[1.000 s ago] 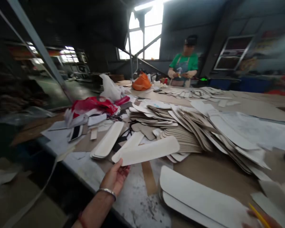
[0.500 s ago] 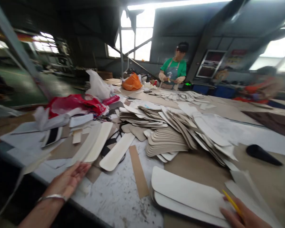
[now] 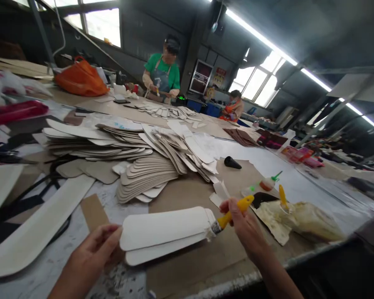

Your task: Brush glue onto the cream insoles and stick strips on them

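Two white, round-cornered panels point(image 3: 165, 228), one overlapping the other, lie in front of me. At their left end my left hand point(image 3: 95, 251) has its fingers closed on the edge. A brush point(image 3: 225, 220) with a yellow handle is gripped in my right hand point(image 3: 244, 224), between thumb and fingers. Its bristles touch the panels' right end, where whitish residue shows. Behind the panels sits a fanned stack of similar pieces point(image 3: 148, 176), with larger piles point(image 3: 93, 141) further back. To the left lies a long white panel point(image 3: 40, 228).
On the right, a glue-smeared container point(image 3: 314, 218) lies by another yellow handle point(image 3: 282, 196) and a bottle with a green tip point(image 3: 268, 182). A black cone point(image 3: 232, 162) is further back. Across the table stands a co-worker in green point(image 3: 163, 77); another person point(image 3: 232, 110) sits beyond.
The view has swung right. My left hand has moved from the long panels at the left to the overlapping panels. My right hand has brought the brush to their right end.
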Available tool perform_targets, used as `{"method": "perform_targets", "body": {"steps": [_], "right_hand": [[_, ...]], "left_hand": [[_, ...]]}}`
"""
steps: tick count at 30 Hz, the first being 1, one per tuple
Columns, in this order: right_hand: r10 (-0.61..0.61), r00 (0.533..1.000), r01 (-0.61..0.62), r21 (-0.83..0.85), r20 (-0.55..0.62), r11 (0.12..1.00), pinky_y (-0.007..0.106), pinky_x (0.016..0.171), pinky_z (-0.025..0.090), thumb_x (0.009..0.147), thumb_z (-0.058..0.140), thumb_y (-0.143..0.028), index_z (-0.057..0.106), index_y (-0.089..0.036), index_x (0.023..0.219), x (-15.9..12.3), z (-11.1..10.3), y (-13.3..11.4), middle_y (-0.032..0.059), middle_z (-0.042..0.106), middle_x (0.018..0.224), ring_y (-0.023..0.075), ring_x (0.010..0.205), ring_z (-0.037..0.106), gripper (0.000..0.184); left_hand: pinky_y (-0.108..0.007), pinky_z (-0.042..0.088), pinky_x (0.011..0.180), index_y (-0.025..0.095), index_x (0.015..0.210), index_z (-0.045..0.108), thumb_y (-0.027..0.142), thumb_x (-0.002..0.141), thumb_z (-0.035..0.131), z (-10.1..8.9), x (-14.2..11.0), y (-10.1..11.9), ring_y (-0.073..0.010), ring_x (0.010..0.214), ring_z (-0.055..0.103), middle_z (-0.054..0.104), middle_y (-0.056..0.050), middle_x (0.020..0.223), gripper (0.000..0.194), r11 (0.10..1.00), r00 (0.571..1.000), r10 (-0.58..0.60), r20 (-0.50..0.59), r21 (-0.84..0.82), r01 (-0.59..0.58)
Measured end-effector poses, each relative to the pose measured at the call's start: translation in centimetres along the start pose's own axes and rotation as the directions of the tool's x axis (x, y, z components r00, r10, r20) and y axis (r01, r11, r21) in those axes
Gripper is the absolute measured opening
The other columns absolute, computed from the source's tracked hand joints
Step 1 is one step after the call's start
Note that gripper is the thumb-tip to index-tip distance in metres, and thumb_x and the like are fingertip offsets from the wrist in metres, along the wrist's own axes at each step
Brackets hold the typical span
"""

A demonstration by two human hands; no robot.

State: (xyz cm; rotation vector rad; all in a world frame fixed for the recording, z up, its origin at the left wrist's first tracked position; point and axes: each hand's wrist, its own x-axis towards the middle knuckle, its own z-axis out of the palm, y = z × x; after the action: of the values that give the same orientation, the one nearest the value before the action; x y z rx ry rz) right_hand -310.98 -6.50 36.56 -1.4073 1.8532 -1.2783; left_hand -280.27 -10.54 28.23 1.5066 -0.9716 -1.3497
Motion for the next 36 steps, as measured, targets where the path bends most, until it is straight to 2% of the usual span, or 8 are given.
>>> {"method": "perform_targets", "body": {"steps": [4, 9, 13, 17, 20, 27, 33, 36], "right_hand": [[0.097, 0.993, -0.109, 0.242, 0.060, 0.964, 0.020, 0.041, 0.037, 0.082, 0.045, -0.068, 0.055, -0.018, 0.080, -1.4, 1.5, -0.5, -0.0012, 0.051, 0.067, 0.0085, 0.047, 0.044, 0.051], [0.098, 0.979, -0.167, 0.439, 0.177, 0.883, 0.023, 0.051, 0.047, 0.082, 0.051, -0.063, 0.057, -0.016, 0.081, -2.5, 5.7, -1.1, 0.0005, 0.055, 0.067, 0.0114, 0.054, 0.054, 0.047], [0.089, 0.968, -0.191, 0.457, 0.236, 0.868, 0.023, 0.056, 0.048, 0.081, 0.059, -0.055, 0.058, -0.015, 0.084, -2.8, 8.5, -1.4, -0.0002, 0.057, 0.065, 0.0114, 0.057, 0.057, 0.040], [0.128, 0.954, -0.234, 0.404, 0.271, 0.884, 0.024, 0.058, 0.049, 0.078, 0.061, -0.056, 0.058, -0.014, 0.084, -2.9, 10.2, -1.5, 0.0003, 0.059, 0.063, 0.0122, 0.056, 0.059, 0.042], [0.132, 0.956, -0.220, 0.342, 0.263, 0.914, 0.025, 0.058, 0.050, 0.077, 0.062, -0.056, 0.057, -0.014, 0.083, -2.8, 10.5, -1.3, 0.0009, 0.060, 0.065, 0.0129, 0.056, 0.060, 0.043], [0.090, 0.983, -0.121, 0.193, 0.161, 0.974, 0.025, 0.057, 0.050, 0.080, 0.060, -0.053, 0.058, -0.016, 0.083, -2.5, 8.9, -0.7, 0.0016, 0.060, 0.065, 0.0152, 0.057, 0.061, 0.037], [0.084, 0.970, -0.141, 0.246, 0.229, 0.959, 0.026, 0.057, 0.050, 0.083, 0.055, -0.052, 0.055, -0.017, 0.082, -2.7, 9.7, -1.1, 0.0002, 0.057, 0.063, 0.0150, 0.055, 0.060, 0.035], [0.048, 0.990, -0.056, 0.055, 0.131, 0.997, 0.027, 0.056, 0.048, 0.084, 0.052, -0.051, 0.054, -0.018, 0.082, -2.0, 7.9, 0.1, -0.0001, 0.055, 0.062, 0.0162, 0.055, 0.058, 0.034]], "left_hand": [[-0.016, 0.031, 0.045, 0.018, 0.077, 0.059, 0.055, 0.059, 0.070, 1.7, -1.4, 1.1, -0.0090, 0.051, 0.040, 0.051, 0.007, 0.052, 0.043, 0.999, 0.999, 0.010, 0.052, -0.047, -0.007], [-0.021, 0.035, 0.052, 0.018, 0.075, 0.058, 0.056, 0.068, 0.060, 2.1, -2.1, 0.8, -0.0126, 0.057, 0.046, 0.055, 0.004, 0.062, 0.039, 0.994, 0.995, 0.055, 0.082, 0.092, -0.063], [-0.024, 0.038, 0.058, 0.018, 0.073, 0.057, 0.049, 0.067, 0.059, 2.1, -1.8, 0.5, -0.0148, 0.061, 0.048, 0.054, 0.003, 0.063, 0.031, 0.978, 0.990, 0.076, 0.117, 0.182, -0.097], [-0.026, 0.039, 0.058, 0.020, 0.076, 0.056, 0.048, 0.068, 0.058, 2.2, -1.7, 0.0, -0.0160, 0.061, 0.048, 0.052, 0.003, 0.063, 0.030, 0.968, 0.986, 0.082, 0.143, 0.223, -0.112], [-0.026, 0.036, 0.057, 0.021, 0.079, 0.054, 0.047, 0.070, 0.055, 2.3, -1.9, -0.3, -0.0154, 0.059, 0.045, 0.047, 0.005, 0.062, 0.028, 0.965, 0.988, 0.102, 0.115, 0.229, -0.127], [-0.026, 0.036, 0.058, 0.022, 0.077, 0.052, 0.046, 0.070, 0.053, 2.6, -2.1, -0.5, -0.0152, 0.059, 0.045, 0.047, 0.006, 0.061, 0.025, 0.965, 0.990, 0.115, 0.084, 0.228, -0.131], [-0.026, 0.035, 0.057, 0.023, 0.077, 0.052, 0.049, 0.070, 0.053, 2.7, -2.2, -0.4, -0.0152, 0.057, 0.045, 0.046, 0.007, 0.059, 0.027, 0.959, 0.991, 0.115, 0.073, 0.254, -0.130], [-0.026, 0.036, 0.059, 0.024, 0.078, 0.053, 0.051, 0.069, 0.052, 2.8, -2.3, -0.3, -0.0152, 0.058, 0.046, 0.046, 0.007, 0.059, 0.028, 0.952, 0.992, 0.108, 0.062, 0.280, -0.121]]}}
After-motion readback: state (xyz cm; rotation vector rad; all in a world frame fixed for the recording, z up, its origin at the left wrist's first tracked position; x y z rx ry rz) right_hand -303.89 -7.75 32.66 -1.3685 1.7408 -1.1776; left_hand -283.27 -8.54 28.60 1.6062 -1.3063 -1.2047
